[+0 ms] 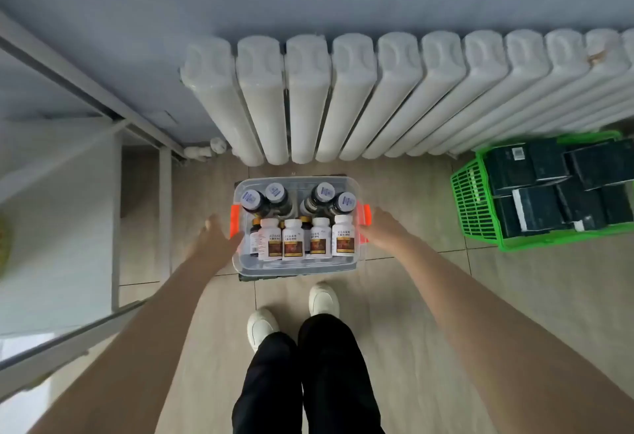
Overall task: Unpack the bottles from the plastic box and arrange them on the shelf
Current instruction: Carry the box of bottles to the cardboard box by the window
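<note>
Surveying from the left, we note the shelf (61, 228), then the left grip (218, 238) at an orange latch (236, 224) of the clear plastic box (295, 264) on the floor. Upright bottles (293, 240) fill it: we judge it heavy, rigid, best lifted by both ends. The right grip (380, 228) mirrors, arms extended downward. Whether either is clenched, we cannot tell.

Plastic box (291, 267): one; white bottles (293, 240): four; large dark bottles (253, 201): four; small dark bottles (254, 233): at least two, part-hidden.
</note>
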